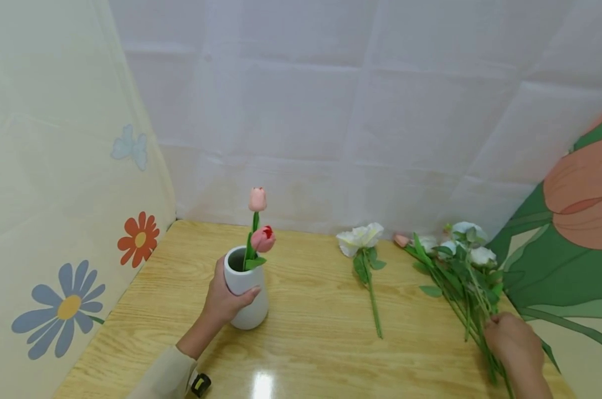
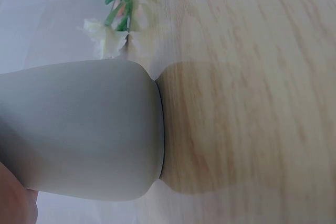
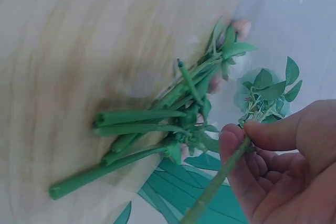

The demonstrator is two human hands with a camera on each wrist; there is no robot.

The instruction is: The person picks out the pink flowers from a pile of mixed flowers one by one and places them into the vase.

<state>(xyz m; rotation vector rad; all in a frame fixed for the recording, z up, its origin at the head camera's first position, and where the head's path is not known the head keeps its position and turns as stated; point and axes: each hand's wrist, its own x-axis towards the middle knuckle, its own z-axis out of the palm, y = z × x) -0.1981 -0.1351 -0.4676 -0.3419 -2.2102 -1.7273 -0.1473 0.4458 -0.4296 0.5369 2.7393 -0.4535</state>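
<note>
At the table's [image 1: 320,321] nine o'clock, the left hand [image 1: 226,298] grips a vase [image 1: 252,307]. At three, the right hand [image 1: 516,342] pinches a stem [image 3: 216,183].

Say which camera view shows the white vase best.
The head view: it shows the white vase from mouth to base, two pink tulips in it, the left hand gripping it. The left wrist view shows only its lower body and base, sideways; the right wrist view, none of it.

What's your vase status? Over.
Left hand grips white vase, two pink tulips inside. Right hand pinches stem at flower pile. White flower lies between vase and pile.
</note>
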